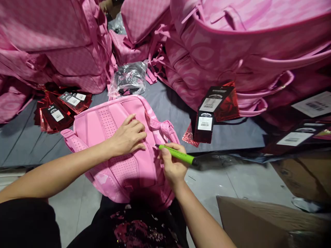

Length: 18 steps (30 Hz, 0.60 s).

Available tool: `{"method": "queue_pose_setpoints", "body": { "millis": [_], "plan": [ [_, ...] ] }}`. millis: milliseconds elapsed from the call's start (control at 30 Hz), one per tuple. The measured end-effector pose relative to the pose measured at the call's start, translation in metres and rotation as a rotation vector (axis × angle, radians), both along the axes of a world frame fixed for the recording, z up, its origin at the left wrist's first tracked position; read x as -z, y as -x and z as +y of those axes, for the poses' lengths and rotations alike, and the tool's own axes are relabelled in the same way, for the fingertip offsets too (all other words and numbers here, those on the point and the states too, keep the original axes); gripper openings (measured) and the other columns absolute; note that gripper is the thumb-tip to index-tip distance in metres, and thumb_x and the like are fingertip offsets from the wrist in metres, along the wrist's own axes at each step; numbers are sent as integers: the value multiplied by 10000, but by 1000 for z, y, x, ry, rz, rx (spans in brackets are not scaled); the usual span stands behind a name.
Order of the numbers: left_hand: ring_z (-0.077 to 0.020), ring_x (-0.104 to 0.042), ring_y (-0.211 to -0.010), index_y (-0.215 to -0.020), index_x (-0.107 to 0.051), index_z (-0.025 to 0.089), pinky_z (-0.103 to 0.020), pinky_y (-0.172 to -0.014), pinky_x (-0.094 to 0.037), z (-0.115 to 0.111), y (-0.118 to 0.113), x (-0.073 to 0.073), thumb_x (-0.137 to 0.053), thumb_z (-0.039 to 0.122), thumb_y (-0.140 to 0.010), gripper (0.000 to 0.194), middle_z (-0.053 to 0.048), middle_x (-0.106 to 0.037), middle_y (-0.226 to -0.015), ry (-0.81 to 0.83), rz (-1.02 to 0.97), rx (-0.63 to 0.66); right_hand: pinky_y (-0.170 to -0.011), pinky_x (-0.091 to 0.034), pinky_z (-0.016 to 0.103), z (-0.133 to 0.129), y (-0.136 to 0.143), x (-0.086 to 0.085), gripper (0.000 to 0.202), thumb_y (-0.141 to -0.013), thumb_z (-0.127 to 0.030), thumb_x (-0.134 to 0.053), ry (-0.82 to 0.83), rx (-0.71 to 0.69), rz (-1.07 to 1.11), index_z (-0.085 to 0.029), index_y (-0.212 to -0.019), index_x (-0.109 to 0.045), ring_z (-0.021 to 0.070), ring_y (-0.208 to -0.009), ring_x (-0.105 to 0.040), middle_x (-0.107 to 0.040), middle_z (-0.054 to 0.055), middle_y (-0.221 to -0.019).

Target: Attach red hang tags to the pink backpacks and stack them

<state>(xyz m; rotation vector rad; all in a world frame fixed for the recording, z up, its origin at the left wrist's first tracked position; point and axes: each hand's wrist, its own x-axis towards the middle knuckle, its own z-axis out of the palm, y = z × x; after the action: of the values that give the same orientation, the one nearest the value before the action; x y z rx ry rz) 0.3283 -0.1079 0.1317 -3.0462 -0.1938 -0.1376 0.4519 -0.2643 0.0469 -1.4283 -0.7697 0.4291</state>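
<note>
A pink backpack (95, 137) rests across my lap and against the table edge, its padded back panel facing up. My left hand (129, 135) lies on that panel with its fingers spread and nothing held. In my right hand (173, 163) is a green marker pen (178, 154), its dark tip pointing left toward the backpack's right side. The fingers of my right hand are closed around the pen beside the shoulder strap (167, 126). Whether the tip touches the fabric I cannot tell.
Stacked pink bags (232, 51) line the back of the grey-covered table (124, 106). Red and black hang tags (55, 112) lie in a pile at left; other tags (205, 120) hang at right. A clear plastic bag (130, 77) sits behind the backpack. Cardboard boxes (258, 220) stand on the floor.
</note>
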Motion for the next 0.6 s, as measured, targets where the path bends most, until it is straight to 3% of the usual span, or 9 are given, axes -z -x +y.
{"method": "queue_pose_setpoints", "body": {
  "millis": [100,200,333,467,600],
  "plan": [
    [-271,-508,-1120,-913,-655,182,-616,-1182,-152,-10,9,10,-617,505,-875,327,-81,-637,-1074,42,-70,-27,-442,-450,236,7,5,-6,250,-936,-433,-574,-34,15,170,-191,-880,-547,101,-413,-503,-532,-66,-546],
    [-242,-495,-1192,-852,-641,200,-595,-1210,-95,-10,19,18,-582,353,-920,178,-46,-658,-1073,65,-171,35,-435,-432,224,11,8,-9,275,-941,-446,-560,-16,33,155,-177,-883,-566,92,-420,-502,-562,-52,-570],
    [-207,-517,-1192,-811,-626,205,-561,-1226,-87,-10,25,27,-510,293,-957,205,-22,-678,-1050,51,-265,60,-456,-466,242,11,13,-11,275,-915,-441,-600,36,12,135,-167,-893,-607,101,-458,-539,-627,-15,-660],
    [-197,-533,-1161,-830,-639,209,-551,-1228,-123,-12,26,31,-494,292,-967,216,-24,-685,-1033,7,-288,53,-502,-503,266,12,15,-11,252,-915,-422,-606,67,-50,45,-171,-915,-629,128,-529,-593,-649,5,-698],
    [-197,-529,-1176,-838,-651,210,-555,-1233,-128,-11,27,34,-484,288,-973,228,-27,-681,-1041,-12,-291,40,-628,-553,309,16,13,-9,223,-919,-399,-606,127,-95,-175,-179,-931,-641,165,-675,-658,-689,45,-801]
  ]
}}
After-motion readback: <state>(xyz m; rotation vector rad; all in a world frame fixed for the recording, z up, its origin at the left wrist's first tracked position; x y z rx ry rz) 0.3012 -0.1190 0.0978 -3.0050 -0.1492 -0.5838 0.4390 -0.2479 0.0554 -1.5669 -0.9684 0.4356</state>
